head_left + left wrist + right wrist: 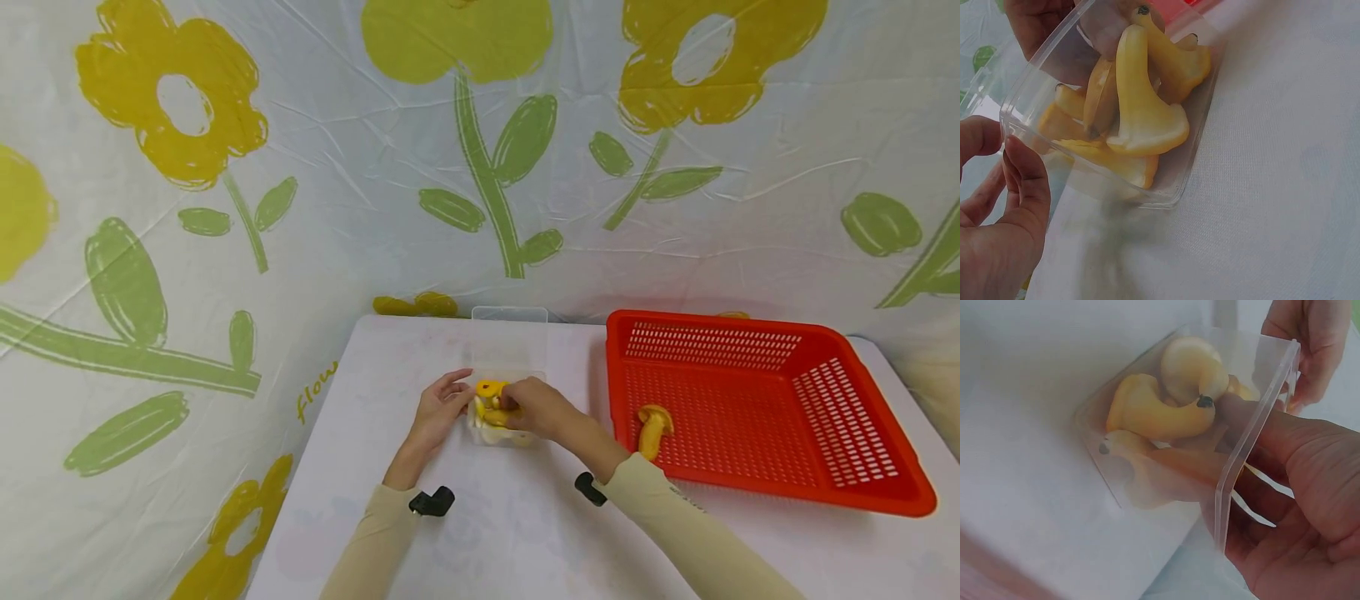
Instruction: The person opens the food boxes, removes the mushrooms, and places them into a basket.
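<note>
On the left, the left hand (pixel 438 410) is at the near corner of things, thumb and finger closed in a pinch on the rim of the clear plastic box (pixel 501 438). The box stands on the white table (pixel 420 533), its transparent lid (pixel 510 335) flipped open at the far side. Inside, several yellow mushrooms (pixel 1132 84) lie jumbled, stems and caps crossing. And here's the right hand (pixel 546 408), dipped into the box with bent fingers among them (whether it has a firm hold on one, I can't tell). Further right, the red basket (pixel 735 425) holds a single mushroom (pixel 651 438) near its left wall. The step in hand looks like handling mushrooms inside the box; the next move seems to call for a steady rim and careful fingers in that tight space.
</note>
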A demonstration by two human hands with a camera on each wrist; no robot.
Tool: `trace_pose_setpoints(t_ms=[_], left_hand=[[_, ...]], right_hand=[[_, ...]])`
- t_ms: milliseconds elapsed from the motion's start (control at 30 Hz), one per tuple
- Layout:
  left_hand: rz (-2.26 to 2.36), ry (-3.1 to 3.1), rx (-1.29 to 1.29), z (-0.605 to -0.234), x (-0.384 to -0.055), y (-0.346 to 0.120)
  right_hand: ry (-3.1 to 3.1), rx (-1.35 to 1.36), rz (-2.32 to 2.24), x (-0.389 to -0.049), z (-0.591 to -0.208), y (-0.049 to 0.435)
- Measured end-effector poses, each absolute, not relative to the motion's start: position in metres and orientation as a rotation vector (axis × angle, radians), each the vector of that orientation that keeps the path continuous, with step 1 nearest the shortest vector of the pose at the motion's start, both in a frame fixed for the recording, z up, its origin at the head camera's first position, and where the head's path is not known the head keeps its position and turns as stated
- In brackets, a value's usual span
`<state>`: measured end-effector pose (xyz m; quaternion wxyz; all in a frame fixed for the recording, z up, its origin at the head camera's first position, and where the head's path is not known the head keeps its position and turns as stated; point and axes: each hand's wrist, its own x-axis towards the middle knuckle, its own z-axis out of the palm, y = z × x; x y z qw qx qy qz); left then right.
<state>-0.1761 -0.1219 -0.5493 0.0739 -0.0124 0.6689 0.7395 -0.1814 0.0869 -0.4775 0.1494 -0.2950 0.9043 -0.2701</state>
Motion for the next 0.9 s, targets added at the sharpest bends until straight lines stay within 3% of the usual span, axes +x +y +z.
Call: trace_pose_setpoints(t_ms=[900], left_hand=[[2.196,2.04,-0.067,-0.548,-0.178,-0.121]], right_hand=[[2.507,-0.935,-0.724,-0.192,-0.471,0.097]])
